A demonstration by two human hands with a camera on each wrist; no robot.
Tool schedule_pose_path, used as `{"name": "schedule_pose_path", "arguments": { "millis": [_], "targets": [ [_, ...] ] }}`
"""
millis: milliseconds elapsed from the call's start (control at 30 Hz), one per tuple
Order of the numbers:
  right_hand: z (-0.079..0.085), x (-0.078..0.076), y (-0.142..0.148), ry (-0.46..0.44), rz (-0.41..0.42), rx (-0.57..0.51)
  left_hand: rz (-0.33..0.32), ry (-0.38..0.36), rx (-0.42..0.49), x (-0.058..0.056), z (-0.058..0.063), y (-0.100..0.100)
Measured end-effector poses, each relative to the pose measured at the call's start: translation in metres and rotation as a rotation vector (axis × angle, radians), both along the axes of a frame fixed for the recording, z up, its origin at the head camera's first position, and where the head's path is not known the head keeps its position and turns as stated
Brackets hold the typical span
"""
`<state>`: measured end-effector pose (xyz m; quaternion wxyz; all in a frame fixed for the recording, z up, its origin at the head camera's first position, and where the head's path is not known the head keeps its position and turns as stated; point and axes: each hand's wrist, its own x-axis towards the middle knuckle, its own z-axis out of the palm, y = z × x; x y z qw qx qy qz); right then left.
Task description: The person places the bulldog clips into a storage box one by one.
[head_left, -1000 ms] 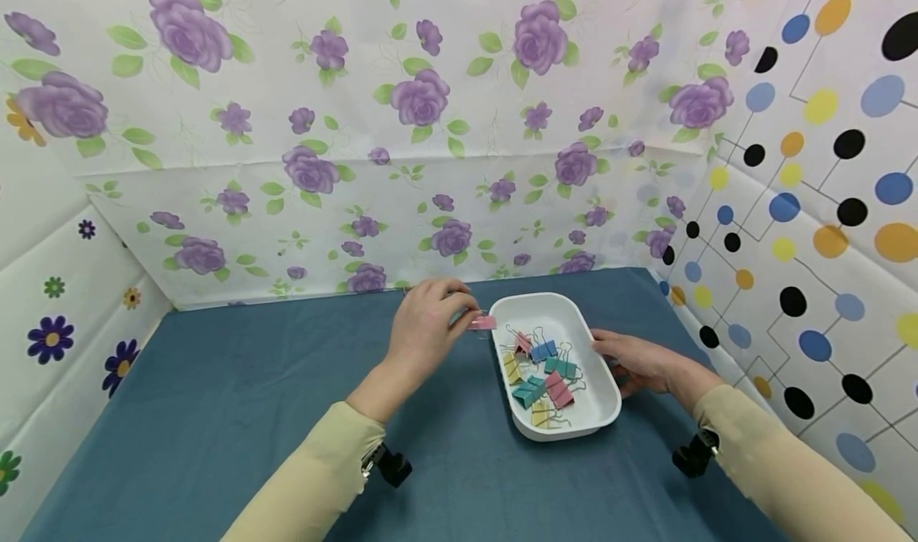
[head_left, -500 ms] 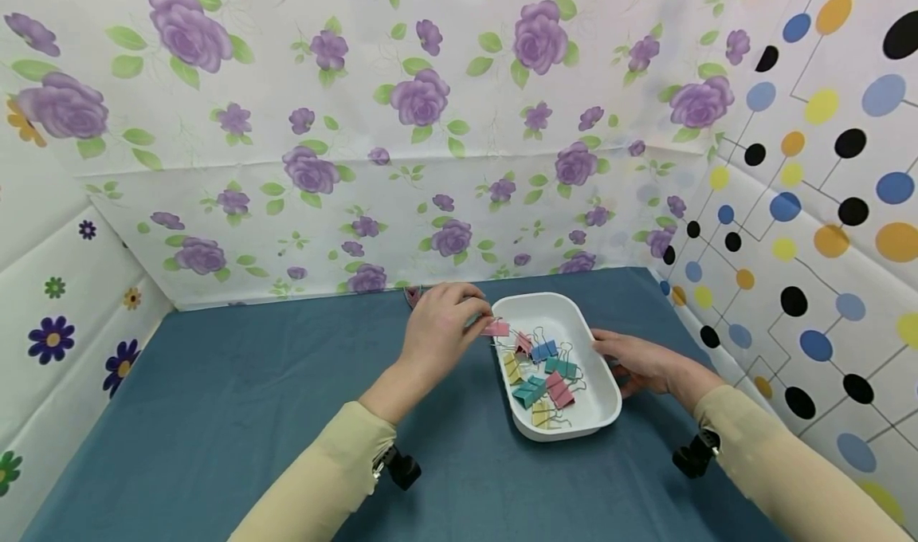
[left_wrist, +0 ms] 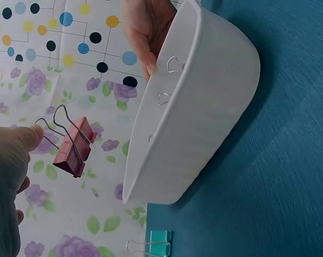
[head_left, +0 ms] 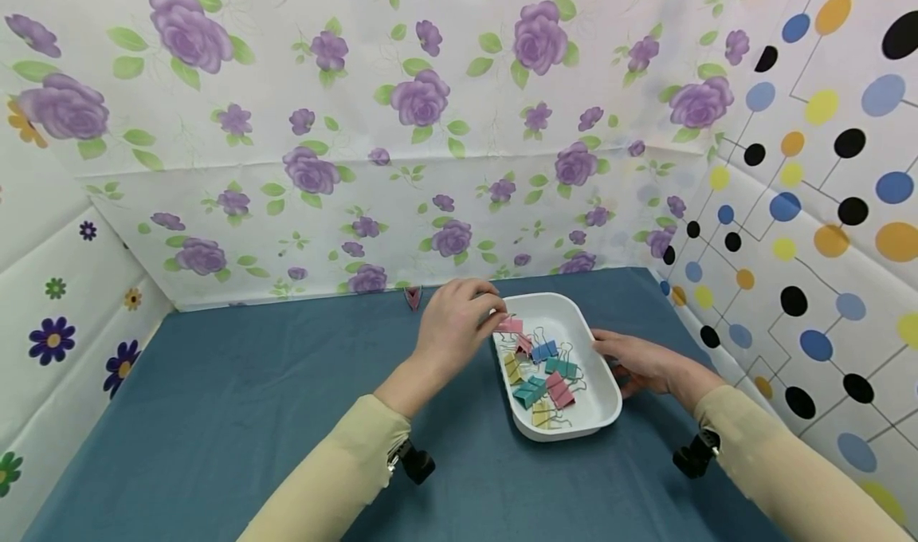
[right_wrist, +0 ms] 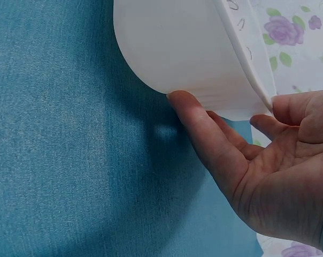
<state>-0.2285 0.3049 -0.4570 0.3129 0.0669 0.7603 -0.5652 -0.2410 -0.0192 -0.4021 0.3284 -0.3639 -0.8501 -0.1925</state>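
Observation:
My left hand pinches a pink binder clip by its wire handle, with the clip's body hanging from the fingertips. In the head view this clip is at the left rim of a white plastic tray, overlapping the tray's inside. Inside the tray lie several binder clips: a blue one, a teal one, a yellow one and a larger pink one, among others. At the tray's right side, my right hand grips the wall, its fingertips touching the rim and the side.
A dark pink binder clip lies at the back edge of the blue-covered table. Low in the left wrist view, a teal binder clip rests on the cloth. A flowered sheet rises behind, a dotted one at the right.
My left hand has moved right with the pink binder clip, from outside the tray's left rim to over it. The clip at the back edge has come into sight. My right hand stays put.

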Motion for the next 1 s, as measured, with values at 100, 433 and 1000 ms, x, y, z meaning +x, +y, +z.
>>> {"name": "schedule_pose_path", "arguments": {
  "millis": [100, 433, 1000],
  "targets": [
    [0.000, 0.000, 0.000, -0.001, -0.001, 0.000, 0.001, -0.011, -0.003, 0.000, 0.001, 0.005],
    [0.000, 0.001, 0.000, -0.004, 0.002, 0.002, -0.012, -0.014, 0.002, 0.000, 0.000, 0.018],
    [-0.003, -0.002, 0.002, -0.009, 0.004, 0.013, -0.024, -0.052, -0.015, 0.001, -0.006, 0.041]
  ]
}}
